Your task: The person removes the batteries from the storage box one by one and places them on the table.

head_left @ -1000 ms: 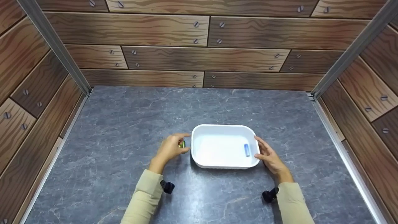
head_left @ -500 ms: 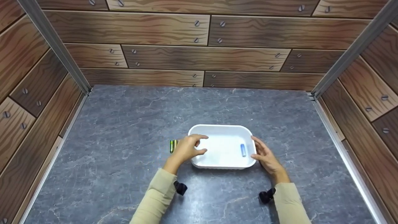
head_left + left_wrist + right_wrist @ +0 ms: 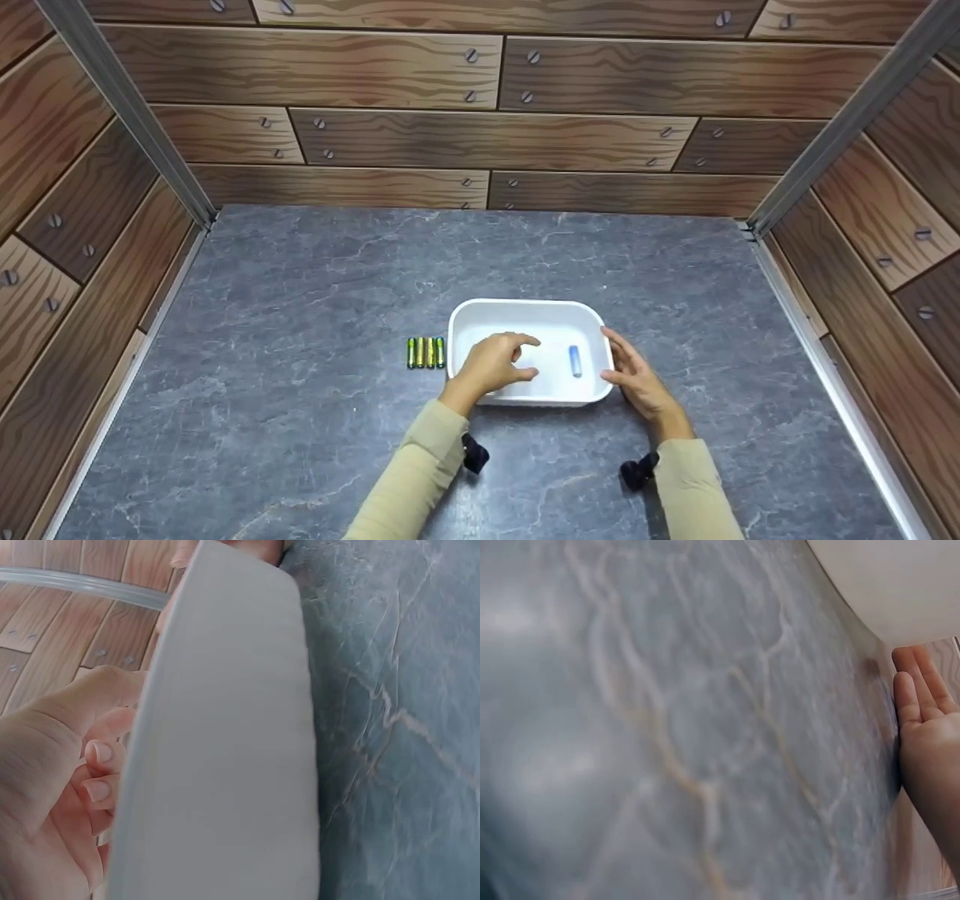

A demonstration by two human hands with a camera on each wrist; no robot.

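A white rectangular tub (image 3: 525, 305) stands on the tabletop with one blue battery (image 3: 574, 361) lying near its right end. My left hand (image 3: 495, 365) reaches over the tub's left rim into its opening, thumb and index finger spread apart with nothing between them. In the left wrist view the tub's wall (image 3: 225, 727) covers part of this hand's fingers. At the tub's right end is my right hand (image 3: 637, 375), its thumb and index fingertips on the rim. The right wrist view shows other fingers (image 3: 907, 699) extended close by the tub's outer side.
Several green-and-gold batteries (image 3: 425, 352) stand in a row on the table, just left of the tub. The grey marbled tabletop (image 3: 300, 285) is bounded by wood-patterned walls (image 3: 390, 139) at the back and both sides.
My left hand has moved right, from the batteries in over the tub, uncovering their row. The tub has slid slightly left, with my right hand staying at its rim.
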